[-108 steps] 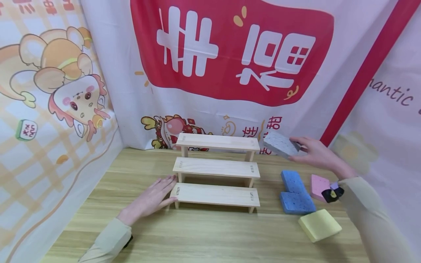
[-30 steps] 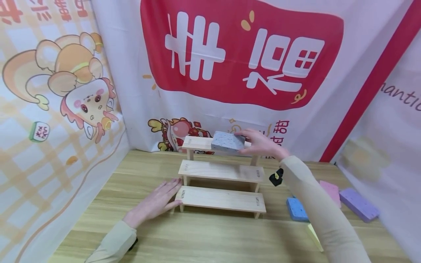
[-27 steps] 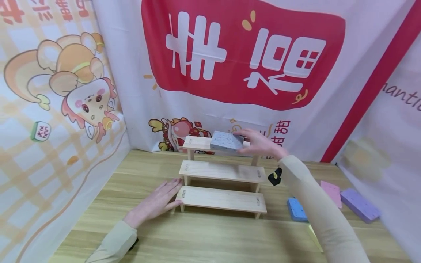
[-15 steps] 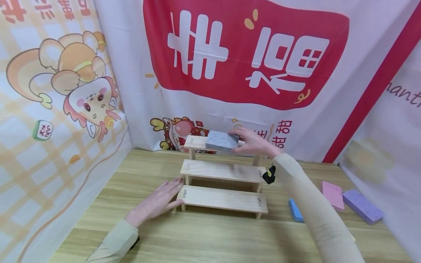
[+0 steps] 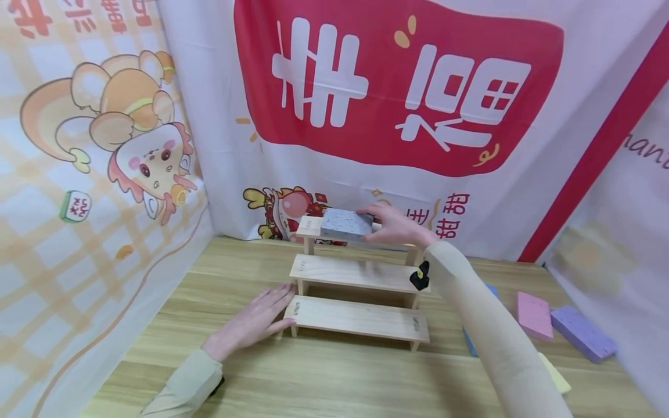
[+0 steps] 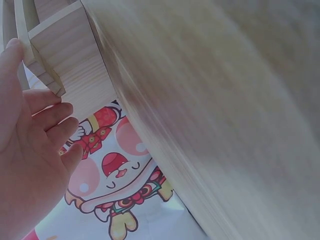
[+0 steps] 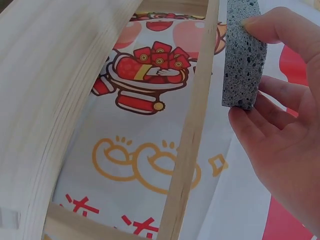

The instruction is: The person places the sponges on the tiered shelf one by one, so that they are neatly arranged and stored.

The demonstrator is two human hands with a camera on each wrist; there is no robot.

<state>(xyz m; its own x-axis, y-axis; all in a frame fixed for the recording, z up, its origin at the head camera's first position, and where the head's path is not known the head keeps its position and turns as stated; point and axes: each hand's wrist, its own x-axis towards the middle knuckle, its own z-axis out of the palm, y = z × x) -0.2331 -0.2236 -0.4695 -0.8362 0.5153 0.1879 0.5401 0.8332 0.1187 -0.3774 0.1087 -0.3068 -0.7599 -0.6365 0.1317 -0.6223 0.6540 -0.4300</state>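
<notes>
A three-tier wooden stand (image 5: 358,318) stands on the table near the back curtain. On its top tier, toward the left end, lies a speckled grey sponge (image 5: 346,223). My right hand (image 5: 394,226) pinches this sponge at its right end; in the right wrist view the thumb is on one face of the sponge (image 7: 243,55) and the fingers are behind it. My left hand (image 5: 253,316) rests against the left side of the stand, fingers extended, by the lower two tiers. In the left wrist view, the fingers of the left hand (image 6: 37,145) touch the wood.
Right of the stand lie a pink sponge (image 5: 534,314), a purple sponge (image 5: 582,332) and a yellow sponge (image 5: 555,373). Blue sponge (image 5: 470,342) parts show behind my right forearm, which covers the rest. A printed curtain (image 5: 387,87) hangs behind, with cloth walls at both sides.
My right hand has brought the grey sponge from right of the stand onto its top tier, then moved it leftward along that tier. The left hand stays at the stand's side.
</notes>
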